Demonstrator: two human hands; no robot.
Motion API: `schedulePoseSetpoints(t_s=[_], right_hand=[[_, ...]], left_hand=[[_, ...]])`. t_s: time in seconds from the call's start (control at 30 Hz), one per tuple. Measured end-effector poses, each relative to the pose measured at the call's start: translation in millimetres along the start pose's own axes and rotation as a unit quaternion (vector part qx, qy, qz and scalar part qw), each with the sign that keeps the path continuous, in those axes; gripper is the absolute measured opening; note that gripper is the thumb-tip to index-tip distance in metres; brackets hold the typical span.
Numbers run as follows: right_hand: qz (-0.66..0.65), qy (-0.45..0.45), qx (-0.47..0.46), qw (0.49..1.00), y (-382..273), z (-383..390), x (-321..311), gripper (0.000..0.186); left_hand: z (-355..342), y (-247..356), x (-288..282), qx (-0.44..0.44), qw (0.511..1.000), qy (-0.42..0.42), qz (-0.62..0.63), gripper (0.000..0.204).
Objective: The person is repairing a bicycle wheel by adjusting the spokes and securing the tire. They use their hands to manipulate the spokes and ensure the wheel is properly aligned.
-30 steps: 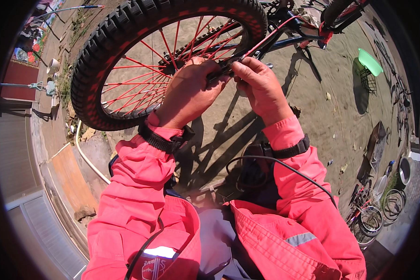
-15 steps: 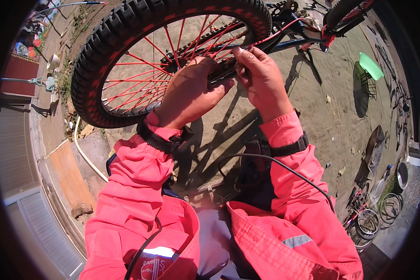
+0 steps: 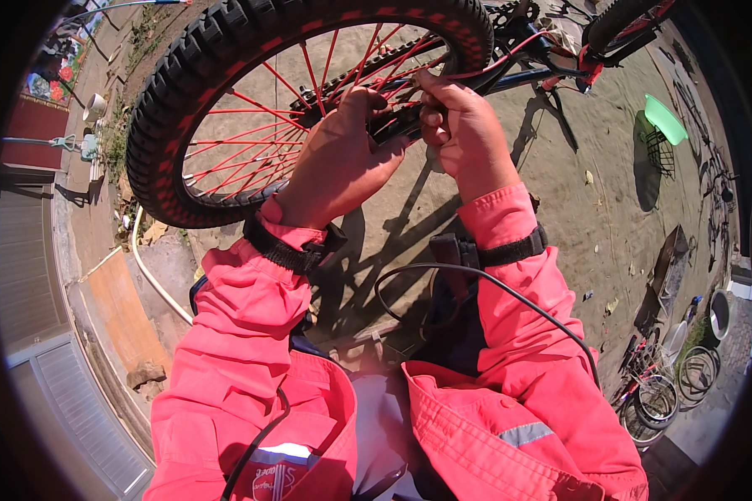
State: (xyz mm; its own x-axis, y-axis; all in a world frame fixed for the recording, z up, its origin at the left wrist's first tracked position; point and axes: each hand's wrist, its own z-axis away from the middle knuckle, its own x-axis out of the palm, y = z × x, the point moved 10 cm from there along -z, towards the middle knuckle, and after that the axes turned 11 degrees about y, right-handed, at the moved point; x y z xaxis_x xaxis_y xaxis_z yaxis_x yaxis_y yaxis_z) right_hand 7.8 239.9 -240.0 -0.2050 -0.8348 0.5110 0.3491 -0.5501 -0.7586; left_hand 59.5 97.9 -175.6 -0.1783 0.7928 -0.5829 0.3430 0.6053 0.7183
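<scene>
Fingers point(image 3: 433, 113) of the right hand point(image 3: 464, 138) are pinched shut on a thin red cable point(image 3: 497, 65) just beside the wheel point(image 3: 226, 50), while the left hand point(image 3: 334, 163) curls closed over the chain point(image 3: 368, 71) and spokes near the hub. That wheel stands upright on the dirt ground point(image 3: 593, 150), its knobby tyre rubbery and grippy, its rim stiff and fairly heavy. I judge the spokes springy and thin, poor to hold; the tyre or the frame point(image 3: 526, 77) beside the wheel gives the surest hold.
</scene>
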Motion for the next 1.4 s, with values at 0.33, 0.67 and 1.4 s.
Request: schedulePoseSetpoints(t_s=[0.33,0.67,1.4], right_hand=[[0.055,0.037,-0.014,0.998,3,-11,-2,0.008],[0.066,0.038,-0.028,0.997,2,-11,-3,0.013],[0.112,0.046,-0.044,0.992,0,-5,-4,0.018]], left_hand=[[0,-2,3,0.0,1.0,0.029,0.009,0.055],[0,-1,1,-0.013,0.998,0.048,-0.045,0.052],[0,1,2,0.005,0.996,0.06,-0.073,0.048]])
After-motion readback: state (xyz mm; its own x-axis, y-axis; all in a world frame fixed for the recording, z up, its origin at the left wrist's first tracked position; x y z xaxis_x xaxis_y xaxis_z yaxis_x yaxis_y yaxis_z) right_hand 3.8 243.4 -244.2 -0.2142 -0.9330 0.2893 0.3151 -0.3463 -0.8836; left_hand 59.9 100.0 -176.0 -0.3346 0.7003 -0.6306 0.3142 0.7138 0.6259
